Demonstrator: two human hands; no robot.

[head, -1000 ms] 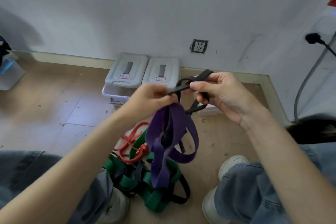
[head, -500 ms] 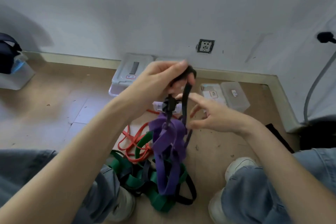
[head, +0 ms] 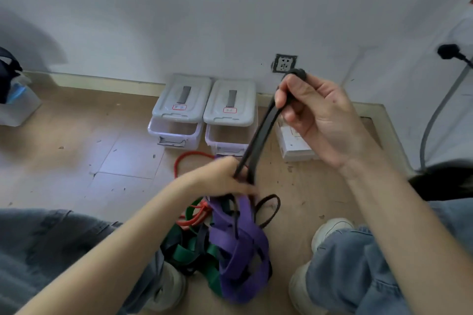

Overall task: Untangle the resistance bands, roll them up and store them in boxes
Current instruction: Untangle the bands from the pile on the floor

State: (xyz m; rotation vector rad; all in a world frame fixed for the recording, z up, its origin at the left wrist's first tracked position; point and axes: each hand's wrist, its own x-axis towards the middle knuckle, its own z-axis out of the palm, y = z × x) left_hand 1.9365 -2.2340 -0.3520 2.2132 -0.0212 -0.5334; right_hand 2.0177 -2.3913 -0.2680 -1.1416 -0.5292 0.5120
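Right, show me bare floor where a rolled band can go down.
Free: the wooden floor left of the two lidded boxes, and the strip between the band tangle and the right shoe. Crowded: between the feet, under both hands.

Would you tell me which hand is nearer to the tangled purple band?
Left. The left hand sits just above the purple band; the right hand is raised well above, gripping the black band.
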